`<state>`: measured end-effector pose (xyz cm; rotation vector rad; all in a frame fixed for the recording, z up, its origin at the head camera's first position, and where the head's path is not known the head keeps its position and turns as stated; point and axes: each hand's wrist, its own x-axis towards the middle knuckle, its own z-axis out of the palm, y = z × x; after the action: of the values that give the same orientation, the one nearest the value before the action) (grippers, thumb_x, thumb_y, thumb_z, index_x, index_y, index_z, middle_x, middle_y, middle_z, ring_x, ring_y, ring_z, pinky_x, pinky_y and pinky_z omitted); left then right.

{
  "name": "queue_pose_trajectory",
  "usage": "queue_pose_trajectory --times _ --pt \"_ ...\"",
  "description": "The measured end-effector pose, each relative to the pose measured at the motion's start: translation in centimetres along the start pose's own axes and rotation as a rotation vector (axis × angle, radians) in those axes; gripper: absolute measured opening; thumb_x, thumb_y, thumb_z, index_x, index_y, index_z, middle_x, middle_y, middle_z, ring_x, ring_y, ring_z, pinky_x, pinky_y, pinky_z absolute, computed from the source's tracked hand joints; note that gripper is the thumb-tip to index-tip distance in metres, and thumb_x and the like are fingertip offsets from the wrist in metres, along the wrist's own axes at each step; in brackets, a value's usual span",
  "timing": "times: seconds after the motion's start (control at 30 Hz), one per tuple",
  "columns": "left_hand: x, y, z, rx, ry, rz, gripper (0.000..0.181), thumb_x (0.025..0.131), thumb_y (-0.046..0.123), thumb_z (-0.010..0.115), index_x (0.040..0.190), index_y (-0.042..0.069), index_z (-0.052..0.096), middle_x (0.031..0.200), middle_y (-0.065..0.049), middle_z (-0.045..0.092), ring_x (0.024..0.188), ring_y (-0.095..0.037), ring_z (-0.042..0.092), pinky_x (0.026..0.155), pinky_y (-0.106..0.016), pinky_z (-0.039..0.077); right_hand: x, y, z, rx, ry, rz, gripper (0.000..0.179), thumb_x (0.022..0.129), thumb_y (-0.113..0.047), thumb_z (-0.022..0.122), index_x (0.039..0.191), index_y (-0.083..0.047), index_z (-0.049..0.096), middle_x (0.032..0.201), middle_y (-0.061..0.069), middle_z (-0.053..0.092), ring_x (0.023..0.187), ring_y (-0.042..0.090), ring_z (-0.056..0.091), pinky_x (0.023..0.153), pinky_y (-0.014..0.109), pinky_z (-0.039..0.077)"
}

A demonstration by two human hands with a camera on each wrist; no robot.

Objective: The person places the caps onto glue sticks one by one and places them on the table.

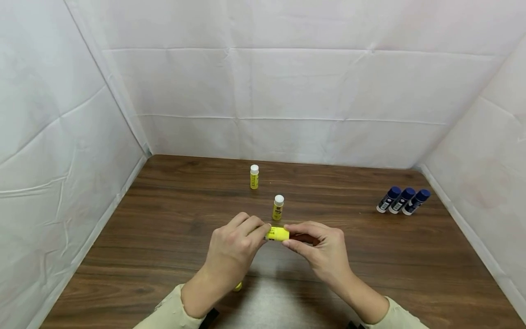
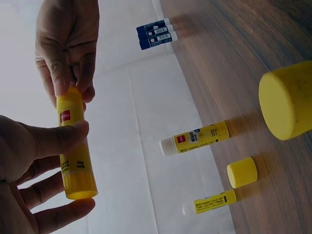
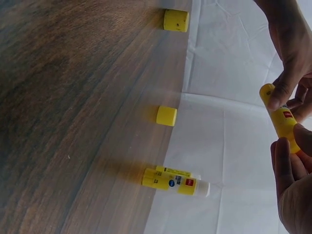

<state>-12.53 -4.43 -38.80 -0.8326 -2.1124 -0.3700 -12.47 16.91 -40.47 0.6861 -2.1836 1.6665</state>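
A yellow glue stick [image 1: 277,233] is held sideways between both hands above the table. My left hand [image 1: 234,249] grips one end of its body, the thumb lying across the label in the left wrist view. With thumb and fingertips my right hand [image 1: 324,250] pinches the other end. Just beyond the hands, a yellow glue stick with a white top [image 1: 278,209] stands upright; a similar white-topped stick [image 1: 254,177] is farther back. Two loose yellow caps, a nearer cap [image 2: 287,100] and a farther cap [image 2: 242,172], stand on the table in the left wrist view.
Three dark blue and white glue sticks [image 1: 403,201] stand in a row at the right of the brown wooden table [image 1: 172,210]. White cloth walls [image 1: 287,82] enclose its back and sides. A yellow cap [image 1: 237,287] peeks out beside my left forearm.
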Motion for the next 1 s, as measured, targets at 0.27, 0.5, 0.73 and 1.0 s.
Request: queue_pose_trajectory --times 0.27,0.5,0.73,1.0 --pt "-0.1 -0.1 0.1 -0.004 -0.016 0.010 0.026 0.069 0.018 0.093 0.091 0.013 0.079 0.084 0.006 0.070 0.075 -0.010 0.061 0.060 -0.020 0.057 0.0 -0.1 -0.1 -0.002 -0.009 0.016 0.026 0.076 0.000 0.086 0.101 -0.006 0.079 0.099 0.008 0.077 0.084 0.016 0.075 0.071 0.031 0.062" --pt "-0.4 -0.3 -0.1 -0.058 -0.091 -0.022 0.030 0.071 0.018 0.093 0.097 0.014 0.079 0.088 0.006 0.070 0.082 -0.011 0.063 0.061 -0.021 0.058 0.1 -0.2 -0.2 0.009 -0.040 0.015 0.026 0.080 -0.001 0.084 0.104 -0.008 0.078 0.100 0.006 0.076 0.085 0.018 0.074 0.072 0.032 0.062" --pt "-0.9 -0.2 -0.3 -0.121 -0.144 -0.067 0.028 0.075 0.020 0.091 0.099 0.015 0.079 0.092 0.006 0.070 0.087 -0.011 0.064 0.062 -0.022 0.058 0.1 -0.1 -0.4 0.012 -0.088 0.012 0.027 0.079 -0.001 0.085 0.103 -0.009 0.076 0.104 0.006 0.074 0.091 0.018 0.073 0.077 0.032 0.062" --pt "-0.9 -0.6 0.1 -0.182 -0.172 -0.094 0.033 0.072 0.017 0.094 0.101 0.017 0.078 0.094 0.007 0.070 0.085 -0.009 0.063 0.062 -0.021 0.057 0.6 -0.5 -1.3 -0.057 -0.110 -0.004 0.026 0.080 -0.003 0.085 0.103 -0.013 0.078 0.101 0.002 0.076 0.082 0.017 0.074 0.071 0.031 0.062"
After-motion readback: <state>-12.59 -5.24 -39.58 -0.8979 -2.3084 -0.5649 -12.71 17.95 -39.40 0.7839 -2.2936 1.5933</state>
